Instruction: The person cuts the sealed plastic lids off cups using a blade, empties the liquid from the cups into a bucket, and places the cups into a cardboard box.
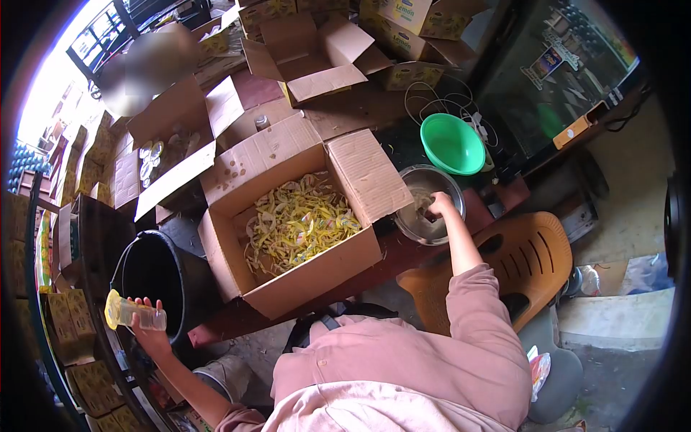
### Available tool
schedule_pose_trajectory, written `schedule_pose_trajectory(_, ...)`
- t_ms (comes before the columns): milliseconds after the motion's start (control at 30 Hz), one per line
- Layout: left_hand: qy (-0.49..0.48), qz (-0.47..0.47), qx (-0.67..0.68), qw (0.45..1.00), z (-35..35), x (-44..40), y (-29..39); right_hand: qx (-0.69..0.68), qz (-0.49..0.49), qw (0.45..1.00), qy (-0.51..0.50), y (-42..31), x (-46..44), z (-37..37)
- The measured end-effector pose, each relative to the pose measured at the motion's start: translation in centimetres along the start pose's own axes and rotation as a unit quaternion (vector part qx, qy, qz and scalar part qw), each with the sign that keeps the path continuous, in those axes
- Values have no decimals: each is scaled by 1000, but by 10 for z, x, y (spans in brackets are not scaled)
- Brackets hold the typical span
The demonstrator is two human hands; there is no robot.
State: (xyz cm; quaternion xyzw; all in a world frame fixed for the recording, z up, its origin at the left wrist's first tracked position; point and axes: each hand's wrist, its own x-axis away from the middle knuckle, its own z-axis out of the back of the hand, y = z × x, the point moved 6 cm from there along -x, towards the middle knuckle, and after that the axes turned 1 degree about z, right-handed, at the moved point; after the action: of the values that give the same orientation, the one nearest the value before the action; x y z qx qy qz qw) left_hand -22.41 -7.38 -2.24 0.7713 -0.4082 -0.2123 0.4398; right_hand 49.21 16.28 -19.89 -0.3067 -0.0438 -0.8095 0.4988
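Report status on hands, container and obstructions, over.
Left hand holds clear yellow-rimmed container near black bucket. Right hand down in metal bowl, grip unclear. Open carton ahead, between hands; no blockage visible.

1. Strong daylight floods the upper left of the frame, where a dark metal grille stands against the glare.
2. A sticker-covered glass panel in a dark frame leans across the upper right, catching pale reflections.
3. A red-topped table spans the centre.
4. An orange plastic chair with a slotted back sits right of centre, with a grey seat at the lower right.
5. Dark racks line the left edge.
6. Worn grey floor and a pale slab fill the right.
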Motion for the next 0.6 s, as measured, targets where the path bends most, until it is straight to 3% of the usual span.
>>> schedule_pose_trajectory(100, 44, -25, -92, 995, 25, -13, -8, -80, 87, 992, 54, 19, -28, -21)
schedule_pose_trajectory(233, 67, -59, -115, 989, 41, -24, -22, -271, 257, 926, 44, 27, -23, -41)
schedule_pose_trajectory(333, 78, -71, -129, 986, 56, -35, -32, -402, 217, 885, 90, 44, -20, -56)
schedule_pose_trajectory(400, 91, -65, -147, 983, 63, -37, -38, -502, 71, 862, 24, 49, -17, -63)
schedule_pose_trajectory(467, 100, -66, -149, 982, 66, -39, -40, -595, -34, 800, -68, 54, -27, -75)
schedule_pose_trajectory(500, 100, -70, -148, 981, 65, -39, -41, -613, -1, 786, -81, 53, -29, -75)
schedule_pose_trajectory(600, 113, -73, -152, 979, 58, -34, -39, -551, -16, 832, -62, 51, -24, -83)
